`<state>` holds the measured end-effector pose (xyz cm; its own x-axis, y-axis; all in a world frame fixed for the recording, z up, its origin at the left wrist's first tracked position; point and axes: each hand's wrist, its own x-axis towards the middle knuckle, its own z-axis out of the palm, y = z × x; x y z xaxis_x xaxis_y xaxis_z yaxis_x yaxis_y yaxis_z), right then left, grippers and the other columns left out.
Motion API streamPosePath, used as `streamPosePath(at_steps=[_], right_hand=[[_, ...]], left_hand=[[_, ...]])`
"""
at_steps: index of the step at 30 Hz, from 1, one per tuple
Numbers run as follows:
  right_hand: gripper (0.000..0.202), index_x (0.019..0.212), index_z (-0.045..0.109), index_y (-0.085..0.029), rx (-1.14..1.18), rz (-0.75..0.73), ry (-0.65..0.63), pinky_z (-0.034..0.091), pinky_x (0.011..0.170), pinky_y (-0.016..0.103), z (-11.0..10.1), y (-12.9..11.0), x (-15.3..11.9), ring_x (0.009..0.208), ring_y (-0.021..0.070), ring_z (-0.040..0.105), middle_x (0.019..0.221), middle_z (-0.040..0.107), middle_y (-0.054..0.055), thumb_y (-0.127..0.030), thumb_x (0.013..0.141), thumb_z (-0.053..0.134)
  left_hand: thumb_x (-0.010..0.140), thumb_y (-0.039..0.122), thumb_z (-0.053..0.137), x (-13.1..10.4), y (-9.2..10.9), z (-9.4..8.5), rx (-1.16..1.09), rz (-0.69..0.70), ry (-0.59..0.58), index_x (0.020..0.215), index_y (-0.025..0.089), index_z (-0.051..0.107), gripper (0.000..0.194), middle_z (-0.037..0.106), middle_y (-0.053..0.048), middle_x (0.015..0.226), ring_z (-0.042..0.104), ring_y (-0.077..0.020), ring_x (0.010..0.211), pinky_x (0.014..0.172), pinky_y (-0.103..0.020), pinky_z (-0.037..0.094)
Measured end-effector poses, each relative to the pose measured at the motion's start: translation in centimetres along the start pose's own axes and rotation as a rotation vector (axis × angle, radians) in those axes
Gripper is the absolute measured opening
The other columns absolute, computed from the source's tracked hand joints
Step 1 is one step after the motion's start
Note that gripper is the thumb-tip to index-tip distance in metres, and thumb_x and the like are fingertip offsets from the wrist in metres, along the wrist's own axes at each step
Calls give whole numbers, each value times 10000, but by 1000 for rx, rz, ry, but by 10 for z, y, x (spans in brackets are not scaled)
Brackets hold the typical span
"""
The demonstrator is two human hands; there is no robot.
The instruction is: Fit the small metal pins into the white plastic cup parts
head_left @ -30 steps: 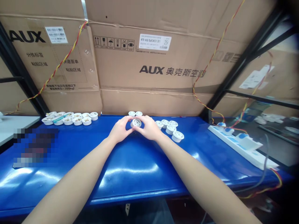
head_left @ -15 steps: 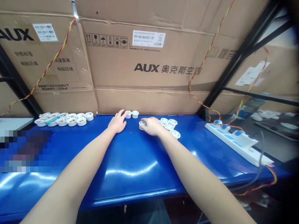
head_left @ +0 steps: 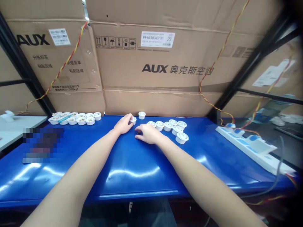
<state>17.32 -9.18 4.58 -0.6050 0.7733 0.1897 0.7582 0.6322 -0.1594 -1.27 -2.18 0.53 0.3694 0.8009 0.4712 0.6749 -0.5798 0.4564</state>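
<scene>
My left hand (head_left: 123, 124) has its fingers and thumb around a small round white plastic cup (head_left: 133, 120) on the blue tabletop. Just to the right, my right hand (head_left: 147, 133) is low over the table, its thumb and forefinger closed around a tiny dark screw-like piece (head_left: 137, 132), mostly hidden by the fingers. One more white cup (head_left: 142, 115) stands alone behind the hands. Beyond my right hand, several similar cups (head_left: 168, 126) form a loose cluster, with the nearest one (head_left: 182, 137) at its front right.
Several white cups with small contents (head_left: 81, 120) stand in rows at the back left, a teal pen-like tool (head_left: 66, 117) lying across them. A large cardboard box (head_left: 151, 82) closes off the back. At right lies a white power strip (head_left: 251, 151) with cables.
My right hand has left the cup at the cluster's left end and moved left and nearer, to the tiny dark piece. My left hand has drawn a cup forward from beside the lone one.
</scene>
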Motion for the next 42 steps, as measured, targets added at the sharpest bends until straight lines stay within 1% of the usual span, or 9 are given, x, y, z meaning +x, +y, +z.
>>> streamPosePath(at_steps=[5,11,17,22,26,33,36,39,42], right_hand=[[222,961,736,-191,-24,63,18,452,728,306,5,1,3,827,236,657,913,730,85,-355,843,643],[172,934,755,-213,34,105,14,462,769,288,9,2,4,848,213,666,949,742,63,-281,860,615],[170,918,759,-218,53,108,30,465,822,302,11,4,6,902,227,672,979,745,54,-205,845,606],[164,847,732,-204,46,121,7,446,775,288,9,1,8,839,213,658,907,736,54,-148,836,579],[143,835,678,-187,19,105,-20,423,729,271,12,2,7,819,194,624,912,696,70,-150,862,543],[155,848,612,-166,25,75,-15,398,720,260,20,7,7,779,161,577,916,640,79,-179,915,473],[144,837,595,-173,94,82,18,389,720,256,17,7,6,792,160,577,901,652,62,-158,908,470],[128,893,588,-186,189,131,77,383,703,246,11,10,4,787,153,582,894,668,44,-174,924,464],[120,919,586,-200,219,181,132,371,681,247,5,13,2,766,155,584,863,672,32,-213,939,468]], left_hand=[[821,247,578,-17,11,-7,-4,-27,29,899,223,498,114,618,-40,942,584,-212,857,791,-360,466],[814,244,583,-32,18,-16,-73,-33,23,867,219,505,98,627,-29,941,581,-197,852,795,-350,467],[793,263,619,-31,18,-15,-81,-21,35,820,212,497,135,607,-21,890,566,-190,829,787,-343,468],[790,270,633,-30,18,-14,-88,-29,35,814,208,491,157,600,-14,877,564,-179,812,771,-323,458],[785,278,633,-30,18,-14,-97,-39,38,810,208,493,158,596,-12,871,558,-174,802,766,-315,449],[785,300,638,-30,17,-14,-93,-18,44,808,208,493,173,598,-18,863,554,-180,802,761,-316,447],[778,336,652,-31,18,-15,-107,-44,32,805,212,487,208,611,-6,849,557,-175,779,734,-306,435],[786,337,643,-32,17,-16,-132,-90,12,819,220,473,210,622,17,814,555,-162,730,688,-292,420],[788,301,633,-32,16,-16,-125,-70,22,898,224,487,199,626,4,890,569,-174,786,719,-302,441]])
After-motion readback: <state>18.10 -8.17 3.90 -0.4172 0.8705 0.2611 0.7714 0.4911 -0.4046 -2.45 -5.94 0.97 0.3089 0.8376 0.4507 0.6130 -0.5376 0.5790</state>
